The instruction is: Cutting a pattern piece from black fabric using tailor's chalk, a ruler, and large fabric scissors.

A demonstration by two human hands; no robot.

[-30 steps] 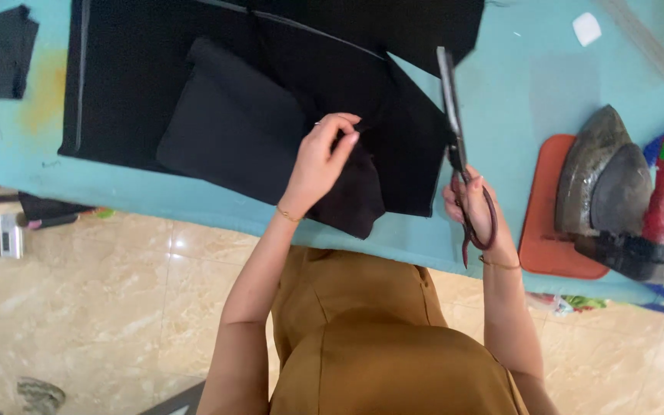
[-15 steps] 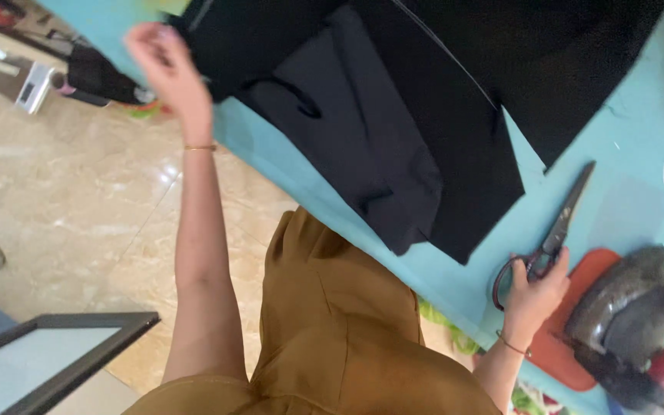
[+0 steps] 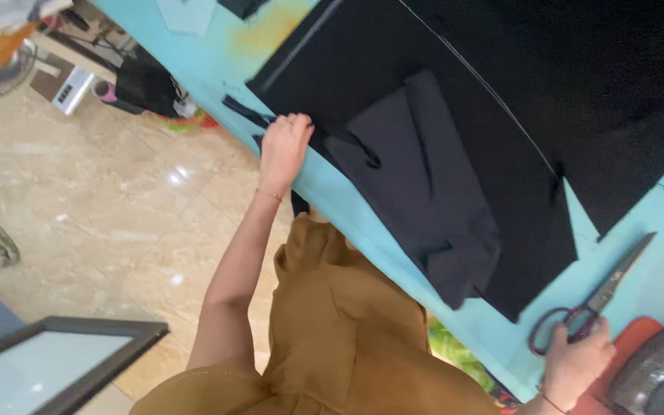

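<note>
Black fabric [image 3: 516, 84] lies spread over a turquoise table [image 3: 363, 215], with a smaller folded dark piece [image 3: 416, 184] on top near the front edge. My left hand [image 3: 284, 144] rests at the table's edge on a narrow black fabric strip [image 3: 249, 115], fingers bent over it. My right hand [image 3: 578, 361] grips the handles of long dark scissors [image 3: 605, 296] that lie flat on the table, blades pointing away from me.
A dark iron [image 3: 659, 376] sits on an orange pad [image 3: 639, 338] at the lower right. Below the table is a tiled floor [image 3: 101, 223] with a small grey device [image 3: 71, 88], a black bag [image 3: 147, 84] and a framed panel [image 3: 48, 361].
My left hand came back from out over the floor to the table edge, onto the black strip. The scissors stay down on the table in my right hand. The view shifted.
</note>
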